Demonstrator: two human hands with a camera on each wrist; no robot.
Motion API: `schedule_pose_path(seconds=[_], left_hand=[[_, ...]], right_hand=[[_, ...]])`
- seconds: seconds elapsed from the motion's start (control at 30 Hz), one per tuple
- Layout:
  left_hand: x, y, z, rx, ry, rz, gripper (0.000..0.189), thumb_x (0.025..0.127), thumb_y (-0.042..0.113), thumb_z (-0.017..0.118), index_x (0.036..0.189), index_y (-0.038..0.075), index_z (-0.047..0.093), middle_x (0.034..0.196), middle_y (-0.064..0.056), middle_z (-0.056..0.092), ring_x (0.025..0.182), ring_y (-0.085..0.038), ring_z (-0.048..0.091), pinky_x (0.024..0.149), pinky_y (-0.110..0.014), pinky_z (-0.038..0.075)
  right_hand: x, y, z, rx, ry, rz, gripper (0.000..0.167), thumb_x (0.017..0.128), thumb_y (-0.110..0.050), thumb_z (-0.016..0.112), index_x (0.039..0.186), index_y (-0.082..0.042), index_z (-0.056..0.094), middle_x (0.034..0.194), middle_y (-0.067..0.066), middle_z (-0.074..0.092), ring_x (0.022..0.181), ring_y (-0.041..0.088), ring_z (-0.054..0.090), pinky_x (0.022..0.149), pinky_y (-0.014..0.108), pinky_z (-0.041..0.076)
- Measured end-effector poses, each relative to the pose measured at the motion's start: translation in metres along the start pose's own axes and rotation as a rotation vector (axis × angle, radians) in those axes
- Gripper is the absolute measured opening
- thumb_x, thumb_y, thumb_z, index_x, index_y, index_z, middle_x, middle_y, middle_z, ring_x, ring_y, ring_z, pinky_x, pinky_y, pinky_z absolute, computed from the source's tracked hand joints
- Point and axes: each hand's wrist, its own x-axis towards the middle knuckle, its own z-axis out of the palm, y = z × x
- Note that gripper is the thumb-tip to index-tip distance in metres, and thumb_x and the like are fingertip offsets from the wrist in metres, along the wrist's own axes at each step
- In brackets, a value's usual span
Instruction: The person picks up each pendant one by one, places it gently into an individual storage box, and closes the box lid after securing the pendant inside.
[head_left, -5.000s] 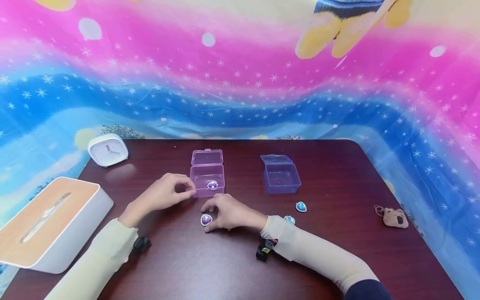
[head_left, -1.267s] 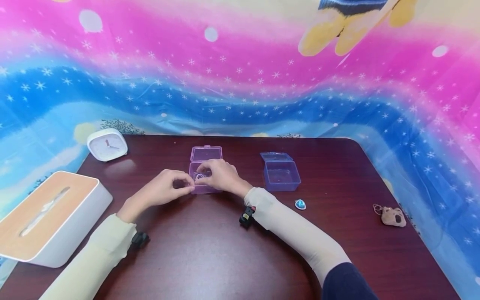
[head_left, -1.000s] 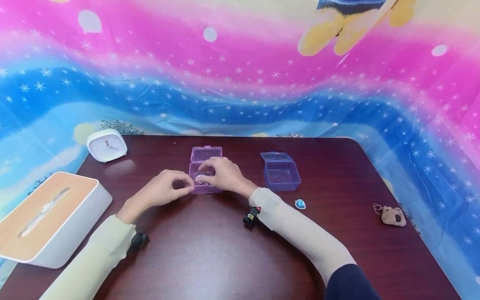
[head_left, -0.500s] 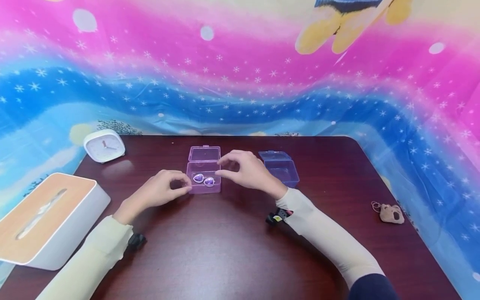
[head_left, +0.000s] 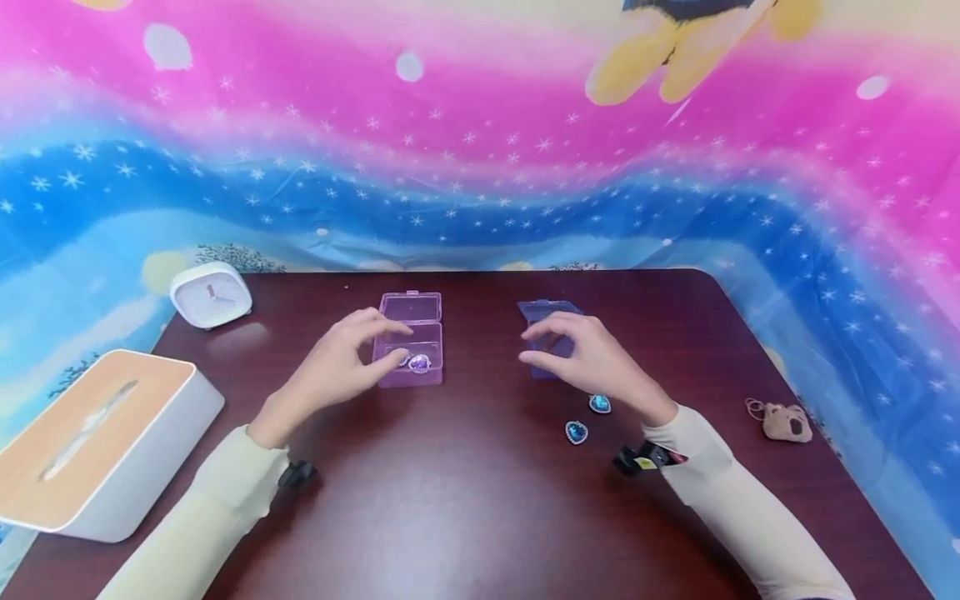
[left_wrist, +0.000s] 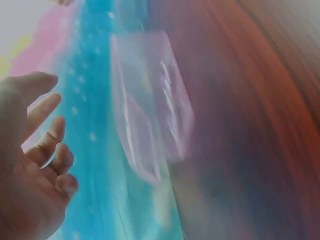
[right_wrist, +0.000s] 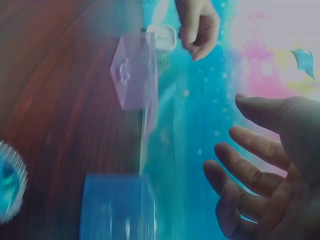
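My left hand [head_left: 341,358] hovers at the left side of the open pink see-through box [head_left: 409,380], thumb and fingers apart, holding nothing. Two purple heart-shaped gems with beaded silver rims lie in that box; the right gem [head_left: 419,363] shows fully, the other is partly behind my left thumb. My right hand [head_left: 592,354] hovers over the blue see-through box [head_left: 546,367], fingers spread and holding nothing, hiding much of it. On the table just nearer lie two blue heart-shaped gems: a farther gem [head_left: 599,404] beside my right wrist and a nearer gem [head_left: 576,432].
A white tissue box [head_left: 161,450] with a wood-look top stands at the left, a white clock [head_left: 212,296] behind it. Near the right edge lies a small beige pouch [head_left: 786,423] with a cord. A patterned cloth [head_left: 480,167] hangs behind the dark table [head_left: 450,500].
The second purple gem went from the table into the pink box in my right hand, which released it and moved right to the blue box. My left hand has lifted off the pink box.
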Motion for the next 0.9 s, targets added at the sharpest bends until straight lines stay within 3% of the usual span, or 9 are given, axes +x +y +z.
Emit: schedule_pose_path(seconds=[0.1, 0.2, 0.3, 0.43, 0.53, 0.6, 0.73, 0.9], left_hand=[[0.007, 0.017, 0.012, -0.028, 0.038, 0.084, 0.027, 0.087, 0.02, 0.082, 0.113, 0.018, 0.077, 0.098, 0.003, 0.07, 0.092, -0.016, 0.055, 0.089, -0.041, 0.048], [0.02, 0.037, 0.027, -0.059, 0.05, 0.136, 0.025, 0.087, 0.021, 0.082, 0.112, 0.021, 0.077, 0.103, 0.001, 0.069, 0.101, -0.018, 0.055, 0.096, -0.044, 0.047], [0.038, 0.062, 0.049, -0.095, -0.002, 0.147, 0.029, 0.089, 0.025, 0.079, 0.118, 0.021, 0.075, 0.106, 0.0, 0.062, 0.106, -0.018, 0.054, 0.094, -0.039, 0.048], [0.062, 0.089, 0.081, -0.09, -0.157, 0.089, 0.042, 0.092, 0.032, 0.075, 0.132, 0.023, 0.066, 0.106, -0.003, 0.058, 0.097, -0.017, 0.054, 0.083, -0.034, 0.051], [0.073, 0.098, 0.101, -0.066, -0.265, -0.003, 0.049, 0.092, 0.037, 0.074, 0.138, 0.025, 0.06, 0.112, -0.007, 0.058, 0.093, -0.019, 0.055, 0.08, -0.035, 0.052], [0.078, 0.1, 0.113, -0.07, -0.308, -0.063, 0.051, 0.092, 0.038, 0.074, 0.138, 0.024, 0.058, 0.12, -0.01, 0.056, 0.098, -0.021, 0.056, 0.086, -0.039, 0.053], [0.083, 0.101, 0.13, -0.095, -0.336, -0.122, 0.042, 0.093, 0.037, 0.074, 0.13, 0.022, 0.06, 0.131, -0.01, 0.052, 0.113, -0.025, 0.056, 0.096, -0.045, 0.054], [0.086, 0.102, 0.143, -0.075, -0.296, -0.088, 0.024, 0.096, 0.032, 0.071, 0.116, 0.02, 0.067, 0.129, -0.007, 0.056, 0.115, -0.023, 0.056, 0.093, -0.042, 0.055]], right_hand=[[-0.018, 0.011, -0.007, -0.003, -0.008, 0.032, 0.027, 0.088, -0.029, 0.083, 0.111, -0.016, 0.077, 0.1, -0.004, 0.076, 0.086, 0.009, 0.069, 0.079, 0.033, 0.058], [-0.034, 0.021, -0.015, -0.018, -0.025, 0.061, 0.027, 0.087, -0.026, 0.084, 0.11, -0.014, 0.077, 0.099, 0.0, 0.076, 0.083, 0.01, 0.069, 0.076, 0.032, 0.058], [-0.047, 0.033, -0.023, -0.026, -0.061, 0.101, 0.026, 0.085, -0.023, 0.085, 0.108, -0.014, 0.076, 0.094, 0.001, 0.074, 0.079, 0.011, 0.067, 0.069, 0.028, 0.057], [-0.055, 0.053, -0.033, -0.033, -0.108, 0.148, 0.024, 0.084, -0.021, 0.086, 0.105, -0.013, 0.077, 0.089, -0.002, 0.075, 0.074, 0.011, 0.065, 0.065, 0.026, 0.055], [-0.058, 0.069, -0.038, -0.057, -0.142, 0.186, 0.025, 0.085, -0.021, 0.086, 0.105, -0.01, 0.077, 0.09, -0.001, 0.076, 0.074, 0.01, 0.065, 0.068, 0.025, 0.055], [-0.06, 0.078, -0.039, -0.072, -0.169, 0.224, 0.027, 0.084, -0.021, 0.086, 0.106, -0.008, 0.077, 0.092, 0.001, 0.077, 0.075, 0.01, 0.065, 0.068, 0.025, 0.054], [-0.065, 0.093, -0.034, -0.044, -0.243, 0.281, 0.034, 0.085, -0.022, 0.085, 0.113, -0.006, 0.075, 0.102, 0.008, 0.076, 0.076, 0.011, 0.068, 0.07, 0.026, 0.055], [-0.073, 0.102, -0.024, -0.009, -0.299, 0.267, 0.043, 0.084, -0.018, 0.085, 0.123, -0.008, 0.071, 0.111, 0.013, 0.066, 0.076, 0.008, 0.067, 0.073, 0.024, 0.054]])
